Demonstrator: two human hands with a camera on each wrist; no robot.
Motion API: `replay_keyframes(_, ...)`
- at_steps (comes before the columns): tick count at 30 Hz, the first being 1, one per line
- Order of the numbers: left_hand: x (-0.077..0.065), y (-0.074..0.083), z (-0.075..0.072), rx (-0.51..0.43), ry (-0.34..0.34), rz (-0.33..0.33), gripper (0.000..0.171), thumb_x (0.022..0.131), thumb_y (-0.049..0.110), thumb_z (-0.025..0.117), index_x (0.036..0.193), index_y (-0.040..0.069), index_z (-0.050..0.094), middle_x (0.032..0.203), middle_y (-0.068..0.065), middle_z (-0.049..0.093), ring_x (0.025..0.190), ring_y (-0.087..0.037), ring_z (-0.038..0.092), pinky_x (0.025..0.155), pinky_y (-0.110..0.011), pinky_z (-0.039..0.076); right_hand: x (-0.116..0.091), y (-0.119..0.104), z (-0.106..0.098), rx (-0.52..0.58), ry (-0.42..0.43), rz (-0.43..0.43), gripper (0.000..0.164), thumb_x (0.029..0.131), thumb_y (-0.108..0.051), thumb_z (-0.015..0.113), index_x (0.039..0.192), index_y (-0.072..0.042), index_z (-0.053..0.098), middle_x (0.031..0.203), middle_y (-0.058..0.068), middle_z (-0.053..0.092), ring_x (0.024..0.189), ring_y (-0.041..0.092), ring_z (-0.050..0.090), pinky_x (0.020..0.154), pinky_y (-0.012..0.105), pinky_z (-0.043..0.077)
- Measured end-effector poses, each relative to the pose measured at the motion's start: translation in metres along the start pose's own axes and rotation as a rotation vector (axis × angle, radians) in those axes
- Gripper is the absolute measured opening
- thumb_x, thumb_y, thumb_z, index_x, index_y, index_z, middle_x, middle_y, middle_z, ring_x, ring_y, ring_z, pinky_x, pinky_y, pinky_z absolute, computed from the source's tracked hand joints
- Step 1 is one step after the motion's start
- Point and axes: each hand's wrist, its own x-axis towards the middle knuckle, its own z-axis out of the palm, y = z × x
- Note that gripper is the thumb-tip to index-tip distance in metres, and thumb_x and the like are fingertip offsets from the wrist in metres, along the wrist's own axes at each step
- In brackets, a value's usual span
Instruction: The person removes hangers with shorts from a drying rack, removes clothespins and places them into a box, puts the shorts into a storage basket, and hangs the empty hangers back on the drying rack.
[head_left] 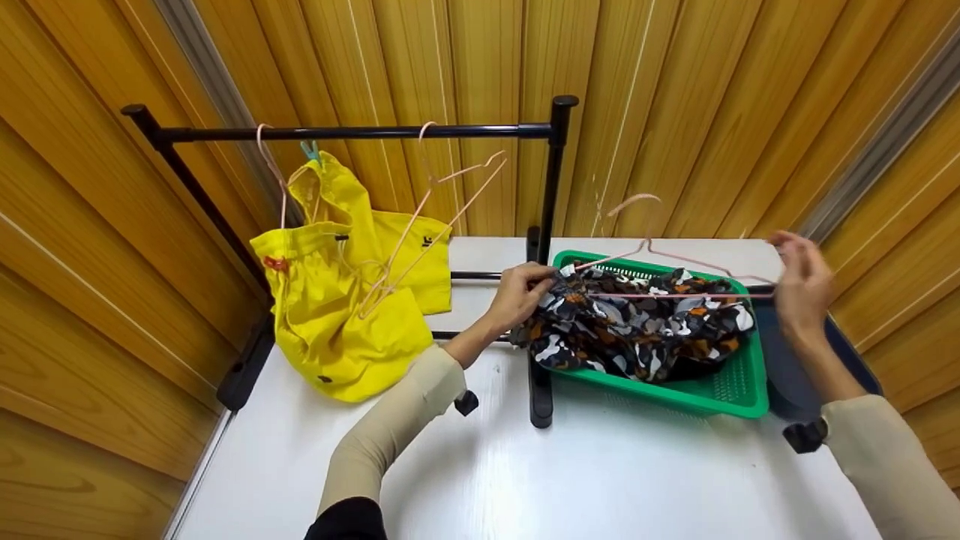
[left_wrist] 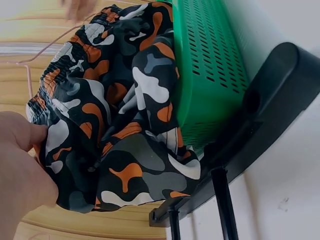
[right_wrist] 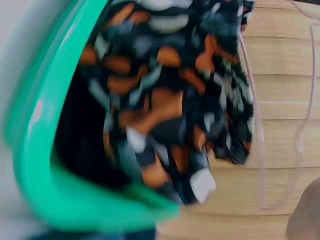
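Note:
My left hand (head_left: 519,298) pinches the elastic waistband of a black, grey, white and orange camouflage garment (head_left: 637,322), probably shorts. The garment hangs bunched over a green basket (head_left: 757,375), and the left wrist view shows its gathered edge beside my thumb. A pink hanger (head_left: 690,295) stands hook up at the waistband, its left end at the cloth near my left fingers. At its right end, my right hand (head_left: 804,289) is raised with loosely bent fingers, apart from the cloth. Only a sliver of that hand shows in the right wrist view, beside the hanger's rounded end (right_wrist: 272,206).
A black rack (head_left: 352,133) stands left of the basket, its foot (head_left: 540,397) close to it. Yellow clothing (head_left: 352,330) hangs there on a pink hanger with a teal clip (head_left: 310,151); another pink hanger (head_left: 427,195) hangs alongside. A dark blue object (head_left: 795,375) lies right of the basket.

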Motion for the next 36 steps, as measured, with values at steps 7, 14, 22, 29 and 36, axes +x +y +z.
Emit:
replay_keyframes(7, 0.007, 0.008, 0.008, 0.035, -0.019, 0.149, 0.022, 0.095, 0.003, 0.067, 0.114, -0.002, 0.076, 0.103, -0.017, 0.076, 0.098, -0.029, 0.070, 0.089, -0.034, 0.055, -0.008, -0.006, 0.002, -0.539, -0.913, -0.188, 0.036, 0.106, -0.034, 0.053, 0.108, -0.006, 0.075, 0.088, 0.015, 0.074, 0.068, 0.009, 0.062, 0.060, 0.024, 0.048)
replay_keyframes(14, 0.008, 0.005, 0.005, -0.045, -0.056, 0.073, 0.021, 0.095, 0.004, 0.068, 0.114, 0.002, 0.077, 0.107, -0.016, 0.077, 0.105, -0.029, 0.069, 0.094, -0.031, 0.055, -0.003, 0.000, -0.004, -0.437, -1.349, 0.248, 0.069, 0.113, -0.041, 0.019, 0.131, 0.009, 0.061, 0.102, 0.020, 0.075, 0.088, 0.022, 0.074, 0.080, 0.035, 0.060)
replay_keyframes(22, 0.005, -0.011, -0.003, 0.139, 0.034, -0.109, 0.022, 0.100, 0.010, 0.059, 0.087, -0.003, 0.072, 0.080, -0.010, 0.070, 0.077, -0.018, 0.059, 0.071, -0.028, 0.047, 0.008, 0.006, -0.035, -0.557, -1.191, 0.124, 0.066, 0.113, -0.037, 0.023, 0.122, 0.009, 0.069, 0.094, 0.017, 0.075, 0.080, 0.017, 0.070, 0.072, 0.031, 0.056)
replay_keyframes(29, -0.004, -0.019, -0.006, 0.140, -0.316, -0.195, 0.019, 0.104, 0.013, 0.052, 0.108, -0.003, 0.062, 0.106, -0.021, 0.068, 0.099, -0.029, 0.062, 0.088, -0.040, 0.050, 0.009, 0.016, -0.071, -0.689, -1.068, 0.096, 0.054, 0.111, -0.038, 0.036, 0.120, 0.002, 0.072, 0.098, 0.013, 0.074, 0.076, 0.006, 0.062, 0.067, 0.025, 0.049)
replay_keyframes(36, -0.005, -0.014, 0.001, 0.148, -0.501, -0.352, 0.058, 0.093, 0.031, 0.073, 0.135, 0.001, 0.046, 0.135, -0.023, 0.060, 0.122, -0.034, 0.059, 0.105, -0.043, 0.047, 0.003, 0.026, -0.090, -0.678, -1.026, 0.074, 0.048, 0.110, -0.034, 0.039, 0.124, 0.000, 0.070, 0.104, 0.020, 0.074, 0.079, 0.007, 0.063, 0.060, 0.030, 0.054)
